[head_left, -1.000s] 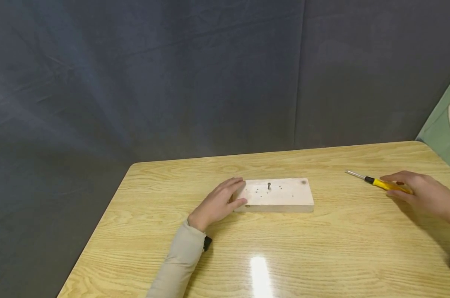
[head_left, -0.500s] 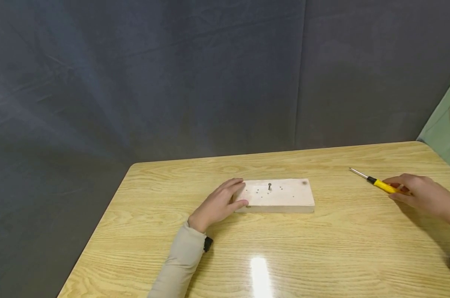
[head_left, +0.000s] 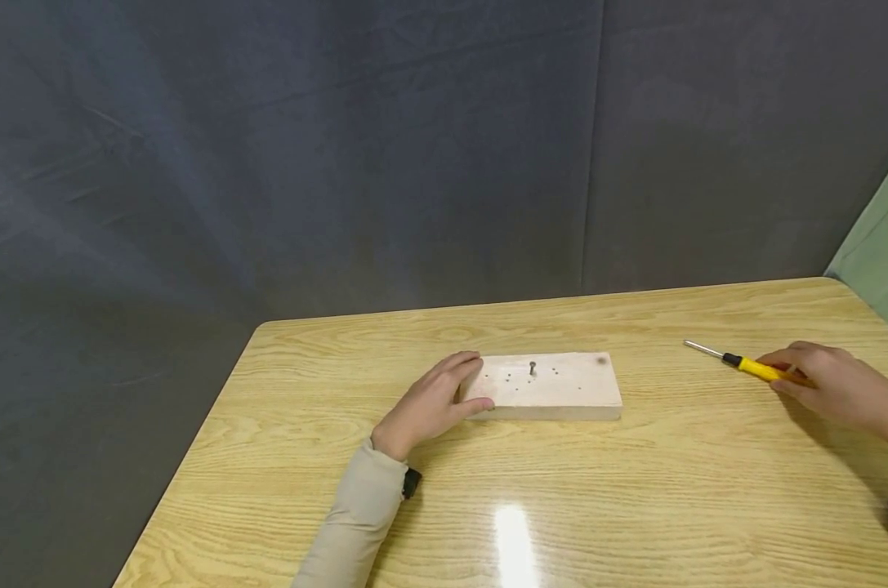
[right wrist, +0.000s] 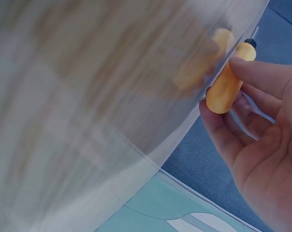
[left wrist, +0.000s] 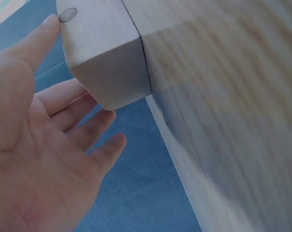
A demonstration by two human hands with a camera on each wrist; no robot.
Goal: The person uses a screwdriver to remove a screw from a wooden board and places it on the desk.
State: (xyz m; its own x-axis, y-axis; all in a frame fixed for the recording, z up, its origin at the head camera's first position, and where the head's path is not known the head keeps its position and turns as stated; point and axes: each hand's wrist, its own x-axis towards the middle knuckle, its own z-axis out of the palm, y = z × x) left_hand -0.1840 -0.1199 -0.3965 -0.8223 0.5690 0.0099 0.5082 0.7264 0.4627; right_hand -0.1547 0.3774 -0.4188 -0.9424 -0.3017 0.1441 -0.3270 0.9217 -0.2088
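A pale wooden block [head_left: 561,390] lies on the table, with a screw [head_left: 533,367] standing upright in its top among several small holes. My left hand [head_left: 432,400] grips the block's left end. In the left wrist view its thumb touches the side face near a round knot [left wrist: 68,15], and the other fingers are at the end and far side. Off to the right, my right hand [head_left: 829,384] pinches the yellow handle of a screwdriver [head_left: 756,368] between thumb and fingers. Its metal shaft points left toward the block. The handle's end [right wrist: 223,94] shows in the right wrist view.
The wood-grain table [head_left: 598,498] has rounded far corners. Behind it hangs a dark grey-blue curtain [head_left: 414,163]. A green patterned panel [head_left: 873,237] stands at the right edge. A bright light reflection lies on the near tabletop.
The screwdriver has turned a little in my right hand, its tip swinging away and then back toward me. My left thumb has slid slightly right along the block's near side.
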